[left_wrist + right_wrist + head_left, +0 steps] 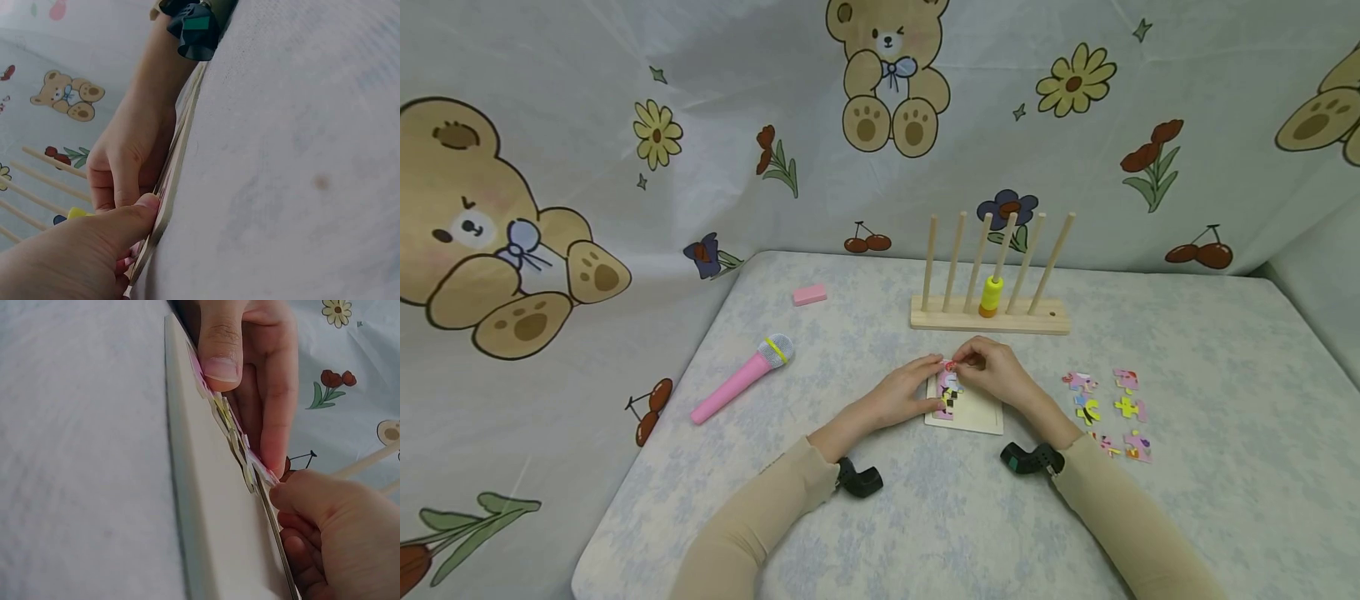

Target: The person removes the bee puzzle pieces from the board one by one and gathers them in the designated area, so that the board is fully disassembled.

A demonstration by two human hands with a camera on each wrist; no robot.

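Note:
A pale wooden puzzle board [981, 408] lies on the table, with a column of joined pink, yellow and black jigsaw pieces [948, 392] along its left side. My left hand [898, 396] holds the board's left side, thumb on the pieces near the bottom and fingers towards the far corner. My right hand [996, 371] pinches a small jigsaw piece [951, 365] at the column's far end. In the right wrist view, my right thumb and finger meet at a piece's edge beside my left fingertips. Parts of the pieces are hidden under both hands.
Several loose jigsaw pieces [1126, 407] lie to the right, partly behind my right forearm. Behind the board stands a wooden peg rack [940, 321] with yellow and orange beads [991, 293] on one peg. A pink microphone [733, 387] and pink block [809, 295] lie left.

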